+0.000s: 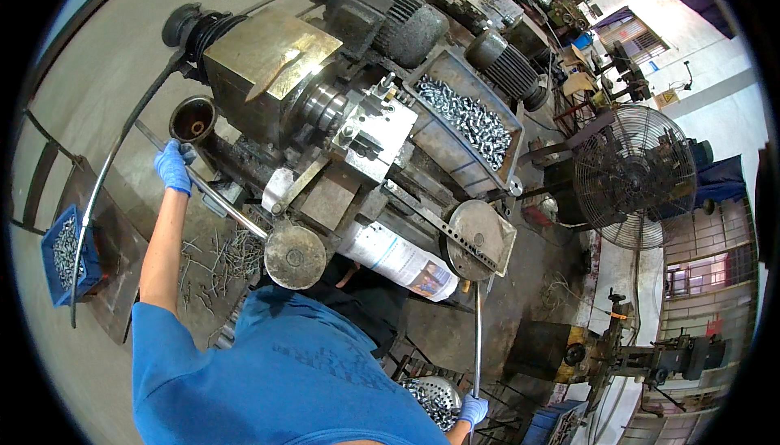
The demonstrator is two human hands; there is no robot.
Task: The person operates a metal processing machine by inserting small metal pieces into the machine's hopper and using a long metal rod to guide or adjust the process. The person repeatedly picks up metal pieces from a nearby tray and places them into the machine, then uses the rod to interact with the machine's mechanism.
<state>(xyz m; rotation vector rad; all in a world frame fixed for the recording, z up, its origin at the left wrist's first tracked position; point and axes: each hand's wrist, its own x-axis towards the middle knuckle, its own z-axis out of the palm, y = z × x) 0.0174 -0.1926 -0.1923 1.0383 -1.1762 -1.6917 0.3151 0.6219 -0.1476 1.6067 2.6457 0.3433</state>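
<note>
In a blue glove, my left hand (172,167) is closed around a long metal lever (231,209) that runs to a round metal disc (295,258) at the machine's front. My right hand (473,409), also gloved, wraps a second metal lever (478,339), which reaches down from the right-hand disc (465,242). Between and beyond them stands a lathe-like machine with a spindle (323,108) facing a tool block (375,134). Whether a workpiece sits between them, I cannot make out. Just left of my right hand, a perforated bowl (424,383) holds small metal parts.
A grey-blue bin (431,132) of small metal parts stands behind the tool block. Far left is a blue crate (88,270) of similar parts. Metal shavings (215,270) litter the floor. A caged fan (635,177) stands right, near a drill-press-like machine (666,356). Motors (398,18) sit behind.
</note>
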